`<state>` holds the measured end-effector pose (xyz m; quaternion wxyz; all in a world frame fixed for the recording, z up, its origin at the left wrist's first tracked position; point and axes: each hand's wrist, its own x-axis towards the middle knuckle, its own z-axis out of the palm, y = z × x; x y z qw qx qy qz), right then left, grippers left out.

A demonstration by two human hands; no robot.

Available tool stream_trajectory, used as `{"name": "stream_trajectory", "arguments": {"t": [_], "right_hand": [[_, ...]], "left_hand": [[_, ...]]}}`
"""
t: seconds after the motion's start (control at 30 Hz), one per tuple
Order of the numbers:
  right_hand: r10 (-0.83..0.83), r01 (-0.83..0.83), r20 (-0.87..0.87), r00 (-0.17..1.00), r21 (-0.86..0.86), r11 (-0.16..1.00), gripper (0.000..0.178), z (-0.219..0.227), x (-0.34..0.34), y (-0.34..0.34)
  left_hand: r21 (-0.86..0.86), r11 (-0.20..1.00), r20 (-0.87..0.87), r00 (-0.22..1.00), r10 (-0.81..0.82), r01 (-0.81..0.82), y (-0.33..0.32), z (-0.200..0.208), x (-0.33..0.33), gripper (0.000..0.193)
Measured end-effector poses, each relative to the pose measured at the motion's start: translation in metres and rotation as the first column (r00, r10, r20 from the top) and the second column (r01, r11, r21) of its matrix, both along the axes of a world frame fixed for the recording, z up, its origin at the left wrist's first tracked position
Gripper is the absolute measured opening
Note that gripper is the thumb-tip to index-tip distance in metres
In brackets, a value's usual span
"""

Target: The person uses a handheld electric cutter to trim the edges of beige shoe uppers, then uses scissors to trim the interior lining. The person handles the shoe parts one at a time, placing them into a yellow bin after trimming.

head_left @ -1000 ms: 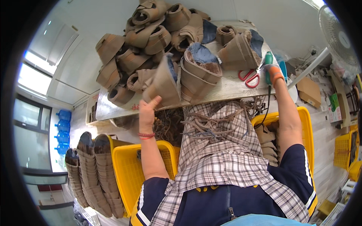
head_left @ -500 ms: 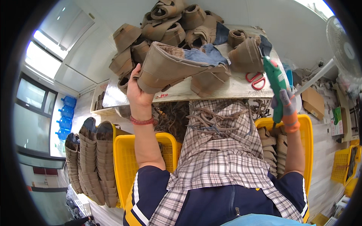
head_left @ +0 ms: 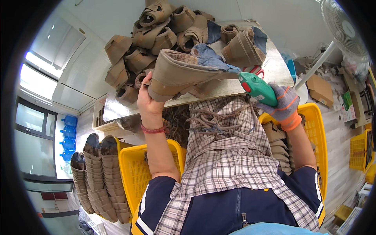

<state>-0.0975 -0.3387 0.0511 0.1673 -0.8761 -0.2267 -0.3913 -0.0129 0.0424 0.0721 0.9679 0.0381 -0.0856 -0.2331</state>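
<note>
My bare left hand (head_left: pixel 150 98) grips the heel end of a tan boot upper (head_left: pixel 174 78), lifted over the front of the table. Brown fleece lines its opening, and blue-grey lining shows toward the far end. In my gloved right hand (head_left: pixel 282 105) is a green handheld electric tool (head_left: pixel 259 90) with a red button. Its front end meets the pointed right end of the boot upper; the working tip is hard to make out. Narrow trimmed strips (head_left: pixel 219 119) lie across the checked apron on my lap.
More boot uppers (head_left: pixel 160 39) are heaped on the white table (head_left: pixel 129 102). Red-handled scissors (head_left: pixel 260 72) lie partly hidden behind the tool. Yellow baskets (head_left: pixel 129 164) flank me, with nested stacks of uppers (head_left: pixel 111 176) at far left. A white fan (head_left: pixel 344 27) stands right.
My right hand has swung the green tool left and turned it sideways, bringing its front end to the boot upper. The view has shifted slightly; my left hand keeps its hold.
</note>
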Motion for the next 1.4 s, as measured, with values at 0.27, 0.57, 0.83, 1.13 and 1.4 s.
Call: {"name": "stream_trajectory", "arguments": {"t": [0.27, 0.57, 0.83, 1.13, 1.4], "right_hand": [[0.084, -0.084, 0.037, 0.996, 0.019, 0.996, 0.061, -0.006, 0.005, 0.000], [0.098, -0.100, 0.061, 0.993, 0.037, 0.994, 0.060, -0.006, 0.006, 0.005], [0.167, -0.169, 0.031, 0.986, 0.153, 0.974, 0.056, -0.008, 0.008, 0.016], [0.166, -0.089, -0.201, 0.966, 0.346, 0.934, 0.046, 0.000, 0.000, 0.039], [0.164, 0.013, -0.290, 0.943, 0.523, 0.853, 0.047, -0.020, 0.005, 0.052]], "left_hand": [[-0.057, 0.993, -0.001, 0.995, -0.100, 0.100, -0.018, -0.003, 0.003, 0.032], [0.174, 0.984, -0.020, 0.999, 0.026, -0.022, -0.029, -0.008, 0.015, 0.032], [0.189, 0.977, 0.033, 0.995, 0.096, -0.100, -0.056, -0.002, 0.005, 0.036], [0.329, 0.875, 0.263, 0.925, 0.275, -0.354, -0.081, -0.009, -0.006, 0.038], [0.473, 0.616, 0.667, 0.712, 0.217, -0.631, -0.092, -0.031, -0.016, 0.046]]}}
